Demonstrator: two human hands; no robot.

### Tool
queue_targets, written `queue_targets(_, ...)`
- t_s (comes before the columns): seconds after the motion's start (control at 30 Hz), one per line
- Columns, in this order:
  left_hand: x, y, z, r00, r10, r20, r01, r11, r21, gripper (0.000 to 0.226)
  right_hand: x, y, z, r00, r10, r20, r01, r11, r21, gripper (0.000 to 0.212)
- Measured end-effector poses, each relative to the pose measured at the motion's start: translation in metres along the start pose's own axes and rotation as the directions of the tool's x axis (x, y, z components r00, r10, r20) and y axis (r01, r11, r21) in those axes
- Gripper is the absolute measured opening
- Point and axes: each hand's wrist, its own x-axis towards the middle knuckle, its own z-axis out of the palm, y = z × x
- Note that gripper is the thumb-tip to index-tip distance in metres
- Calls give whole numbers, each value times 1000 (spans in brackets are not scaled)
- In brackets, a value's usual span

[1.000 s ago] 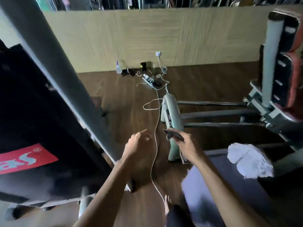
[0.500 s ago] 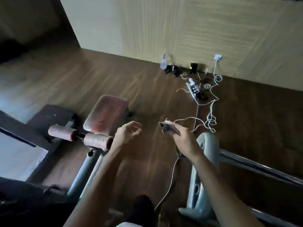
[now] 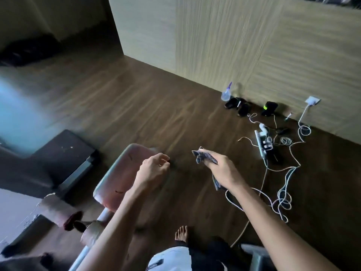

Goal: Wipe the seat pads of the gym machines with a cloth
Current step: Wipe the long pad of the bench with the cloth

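A worn reddish seat pad on a low gym machine lies at lower left, with two padded rollers below it. My left hand hovers over the pad's right edge, fingers loosely curled and holding nothing. My right hand is to the right over bare floor, shut on a dark blue-grey cloth whose ends stick out above and below the fist.
White cables and a power strip sprawl on the wooden floor at right. A spray bottle and small dark items stand by the wall. A dark platform sits left. My bare foot is at the bottom.
The view has swung left and down, away from the grey machine and white cloth. The reddish seat pad came into view and now sits closer under my left hand.
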Motion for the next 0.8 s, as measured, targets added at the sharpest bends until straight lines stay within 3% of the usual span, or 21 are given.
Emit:
queue_targets(0.23,185,43,-5,995,-96,11,96,995,17,15,194,-31,-47,988,-53,142,56,998,-24,34)
queue_targets(0.47,339,67,-14,939,-277,-205,271,961,-58,14,408,-69,-68,921,-182,345,213,976,-53,35)
queue_targets(0.63,372,56,-50,758,-519,-394,463,855,-234,12,506,-138,-9,721,-280,634,412,909,-68,33)
queue_targets(0.8,358,12,-78,459,-718,-523,575,689,-442,11,537,-201,85,445,-319,837,581,814,1,33)
